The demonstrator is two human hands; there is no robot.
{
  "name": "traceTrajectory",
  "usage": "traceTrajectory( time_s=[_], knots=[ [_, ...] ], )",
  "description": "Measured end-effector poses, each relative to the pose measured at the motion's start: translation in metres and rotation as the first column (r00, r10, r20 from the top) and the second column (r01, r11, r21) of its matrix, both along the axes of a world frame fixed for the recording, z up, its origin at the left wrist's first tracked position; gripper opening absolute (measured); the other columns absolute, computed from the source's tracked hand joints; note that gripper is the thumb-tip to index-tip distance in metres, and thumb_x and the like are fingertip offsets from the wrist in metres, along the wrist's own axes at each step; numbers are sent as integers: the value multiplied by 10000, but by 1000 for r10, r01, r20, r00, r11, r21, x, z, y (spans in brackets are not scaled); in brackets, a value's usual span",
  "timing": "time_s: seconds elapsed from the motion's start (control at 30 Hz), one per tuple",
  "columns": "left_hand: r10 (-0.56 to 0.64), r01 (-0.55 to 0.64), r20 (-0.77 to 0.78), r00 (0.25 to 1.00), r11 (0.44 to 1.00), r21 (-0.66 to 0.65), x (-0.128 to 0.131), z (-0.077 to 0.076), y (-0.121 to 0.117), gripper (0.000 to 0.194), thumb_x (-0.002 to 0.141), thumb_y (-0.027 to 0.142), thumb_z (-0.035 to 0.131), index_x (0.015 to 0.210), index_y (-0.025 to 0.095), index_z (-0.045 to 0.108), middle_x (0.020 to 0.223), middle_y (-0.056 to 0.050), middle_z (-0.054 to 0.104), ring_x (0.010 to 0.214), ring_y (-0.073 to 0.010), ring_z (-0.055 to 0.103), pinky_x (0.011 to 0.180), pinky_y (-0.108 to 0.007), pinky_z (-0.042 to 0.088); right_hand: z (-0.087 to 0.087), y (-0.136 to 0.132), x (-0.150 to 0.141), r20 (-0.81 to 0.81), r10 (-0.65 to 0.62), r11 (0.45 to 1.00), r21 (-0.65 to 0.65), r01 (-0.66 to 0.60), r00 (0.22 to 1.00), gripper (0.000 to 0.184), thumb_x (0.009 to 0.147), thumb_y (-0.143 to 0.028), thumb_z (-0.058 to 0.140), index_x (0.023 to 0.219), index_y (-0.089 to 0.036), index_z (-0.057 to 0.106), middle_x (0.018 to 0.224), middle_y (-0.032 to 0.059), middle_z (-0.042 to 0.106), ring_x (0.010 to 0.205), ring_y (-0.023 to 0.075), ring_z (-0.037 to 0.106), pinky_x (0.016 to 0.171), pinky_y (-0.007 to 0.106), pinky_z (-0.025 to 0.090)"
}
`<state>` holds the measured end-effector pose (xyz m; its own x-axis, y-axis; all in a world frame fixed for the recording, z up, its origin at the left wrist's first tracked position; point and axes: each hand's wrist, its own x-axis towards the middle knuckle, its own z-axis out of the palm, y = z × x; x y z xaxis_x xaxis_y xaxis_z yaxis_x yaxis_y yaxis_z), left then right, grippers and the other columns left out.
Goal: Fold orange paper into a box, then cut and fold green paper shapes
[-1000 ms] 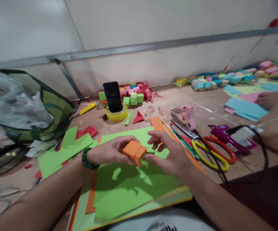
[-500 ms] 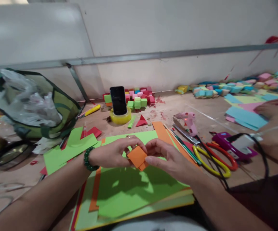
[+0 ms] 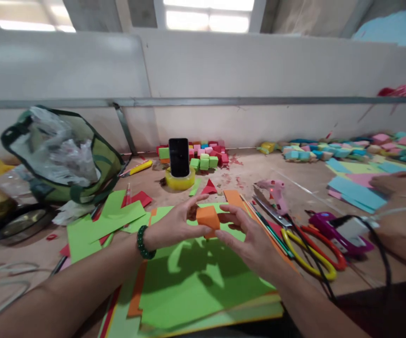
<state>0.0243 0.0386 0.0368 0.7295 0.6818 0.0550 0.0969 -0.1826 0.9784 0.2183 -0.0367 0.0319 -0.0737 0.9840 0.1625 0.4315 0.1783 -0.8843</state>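
Above the stack of paper is a small orange paper cube [image 3: 208, 218], its faces folded into a box shape. My left hand [image 3: 176, 223], with a green bead bracelet [image 3: 145, 244] at the wrist, grips it with the thumb across its front; the index finger is lifted above it. My right hand [image 3: 248, 234] is curved round the cube's right side, thumb and fingertips at its edge. Light green paper sheets [image 3: 203, 286] lie beneath both hands, with an orange sheet [image 3: 135, 291] showing at the left.
Scissors [image 3: 308, 249], a pink glue gun [image 3: 275, 192] and a purple device with a cable [image 3: 340, 230] lie right. A phone [image 3: 179, 157] stands in a yellow tape roll [image 3: 180, 180] before paper cubes [image 3: 204, 162]. Left are a bag [image 3: 97, 155] and cutter [image 3: 139, 167]. Another person's hand [image 3: 398, 192] is far right.
The orange piece has turned from a flat-looking diamond view to showing a cube's top and sides. My left index finger has lifted and my right fingers have spread. The camera view has tilted up.
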Motion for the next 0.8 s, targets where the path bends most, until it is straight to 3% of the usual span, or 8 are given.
traceTrajectory(
  time_s=[0.13, 0.33, 0.43, 0.53, 0.6, 0.7, 0.8],
  knots=[
    [104, -58, -136, 985, 950, 307, -1, 5, -4, 833, 683, 210, 722, 1417, 226, 328, 1246, -112, 539, 992, -240, 551, 879, -397, 462, 10, 5, 4, 162, 50, 995, 82, -64, 985, 544, 783, -378, 676, 1269, -261, 461, 1153, 81, 634, 1010, 216, 613, 800, 373, 513],
    [90, -49, -88, 992, 921, 386, 0, 8, -9, 922, 706, 181, 682, 1477, 216, 178, 1115, -99, 564, 991, -236, 546, 922, -414, 433, 29, 15, 2, 299, 181, 974, 77, -212, 937, 548, 747, -242, 693, 1262, -243, 504, 925, 26, 675, 738, 147, 617, 674, 292, 517],
    [148, -152, 41, 988, 897, 415, -5, 2, 1, 886, 749, 275, 697, 1469, 240, 182, 1188, -102, 522, 1101, -245, 505, 995, -417, 380, 48, 32, 9, 299, 209, 967, 82, -243, 931, 487, 748, -216, 667, 1217, -198, 537, 896, 28, 680, 722, 143, 629, 650, 276, 523],
    [361, -418, 215, 908, 826, 379, -11, -14, 20, 715, 841, 346, 611, 1439, 236, 235, 1173, -89, 508, 1114, -218, 497, 1006, -393, 373, 76, 72, 29, 333, 93, 984, 116, -138, 938, 447, 732, -179, 669, 1169, -176, 576, 866, 24, 684, 707, 140, 630, 637, 262, 515],
    [484, -539, 238, 842, 768, 345, -14, -28, 34, 635, 861, 352, 580, 1402, 202, 284, 1141, -89, 505, 1066, -203, 515, 956, -372, 415, 92, 109, 48, 374, -20, 996, 89, -14, 927, 362, 749, -172, 668, 1106, -183, 611, 927, 23, 690, 766, 135, 638, 677, 243, 506],
    [571, -596, 190, 799, 708, 380, -15, -48, 51, 541, 851, 318, 571, 1332, 170, 372, 1072, -83, 534, 995, -198, 532, 882, -359, 448, 101, 166, 74, 438, -88, 996, 14, 91, 895, 323, 751, -163, 701, 1061, -123, 621, 904, 50, 687, 797, 157, 638, 698, 250, 502],
    [564, -584, 183, 805, 702, 408, -15, -60, 59, 467, 833, 287, 569, 1267, 163, 446, 1011, -75, 564, 936, -195, 550, 827, -350, 465, 93, 210, 88, 523, -76, 983, -105, 153, 849, 280, 850, -264, 635, 1091, -124, 606, 1048, 72, 651, 896, 188, 630, 771, 330, 526]
  ],
)
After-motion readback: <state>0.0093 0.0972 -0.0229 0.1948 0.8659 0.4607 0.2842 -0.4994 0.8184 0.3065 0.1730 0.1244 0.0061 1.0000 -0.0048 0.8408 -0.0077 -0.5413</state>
